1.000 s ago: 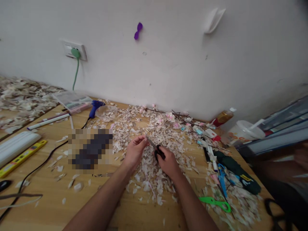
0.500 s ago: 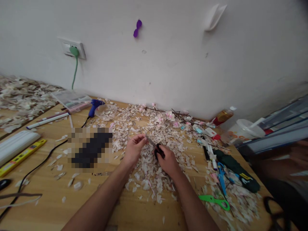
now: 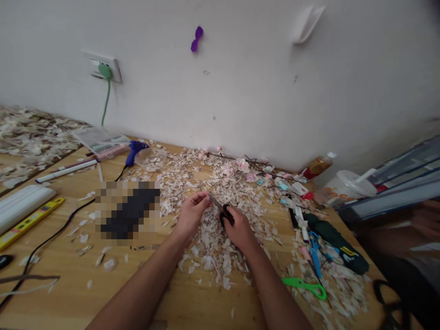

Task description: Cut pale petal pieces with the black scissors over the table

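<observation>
My right hand (image 3: 238, 226) grips a pair of black-handled scissors (image 3: 227, 216), fingers in the loops, blades pointing up and left. At the blade tips, my left hand (image 3: 193, 210) pinches something small and pale, perhaps a petal; it is too small to make out. Beneath both hands spreads a heap of pale, petal-like scraps (image 3: 213, 250). Behind them, pink blossoms on thin brown twigs (image 3: 242, 166) lie along the wall.
On the left are a blue glue gun (image 3: 134, 153), a clear bowl (image 3: 150, 160), a yellow spirit level (image 3: 32, 222) and a black cable (image 3: 65, 229). Green scissors (image 3: 305, 288), blue scissors (image 3: 315, 254), a dark green pouch (image 3: 338, 243), a bottle (image 3: 319, 166) and a plastic tub (image 3: 347, 189) stand or lie right.
The view has shifted very slightly. Both hands keep nearly the same place, the scissor tips still beside the left fingertips.
</observation>
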`<state>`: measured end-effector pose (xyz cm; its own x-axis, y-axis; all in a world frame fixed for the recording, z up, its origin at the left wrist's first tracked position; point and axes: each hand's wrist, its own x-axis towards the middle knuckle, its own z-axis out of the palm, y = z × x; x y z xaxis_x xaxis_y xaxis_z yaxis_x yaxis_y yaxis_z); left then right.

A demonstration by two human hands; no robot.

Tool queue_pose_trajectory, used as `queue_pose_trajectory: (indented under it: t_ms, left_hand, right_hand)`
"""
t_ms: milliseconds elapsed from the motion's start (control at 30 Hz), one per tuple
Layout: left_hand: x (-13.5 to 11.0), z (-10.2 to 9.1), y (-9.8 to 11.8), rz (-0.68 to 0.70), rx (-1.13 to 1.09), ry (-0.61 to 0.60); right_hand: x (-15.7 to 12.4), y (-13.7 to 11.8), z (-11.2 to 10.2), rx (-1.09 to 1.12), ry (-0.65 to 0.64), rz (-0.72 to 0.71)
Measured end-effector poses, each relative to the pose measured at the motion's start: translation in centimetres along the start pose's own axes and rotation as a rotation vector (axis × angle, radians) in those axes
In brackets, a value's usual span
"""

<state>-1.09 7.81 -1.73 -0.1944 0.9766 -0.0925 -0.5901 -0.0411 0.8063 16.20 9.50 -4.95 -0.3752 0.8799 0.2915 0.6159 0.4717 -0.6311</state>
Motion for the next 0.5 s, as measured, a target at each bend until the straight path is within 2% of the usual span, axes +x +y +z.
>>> queue_pose_trajectory:
  t_ms: [100,200,367,500]
  left_hand:
    - [-0.4,0.39,-0.1,-0.093,-0.133,-0.008]
    - [-0.45,0.34,-0.37,-0.095,-0.145,-0.013]
    - [-0.01,-0.22,-0.23,0.027,0.149,-0.054]
    - [0.23,-0.34,0.48,0.09,0.289,-0.031]
  right_hand:
    - [-0.01,-0.06,0.03,-0.015,0.013,-0.008]
    - [0.02,-0.18,-0.03,-0.013,0.022,-0.015]
    - [0.09,-0.1,-0.09,-0.003,0.011,-0.008]
    - [0.09,0.04,-0.13,-0.012,0.014,-0.007]
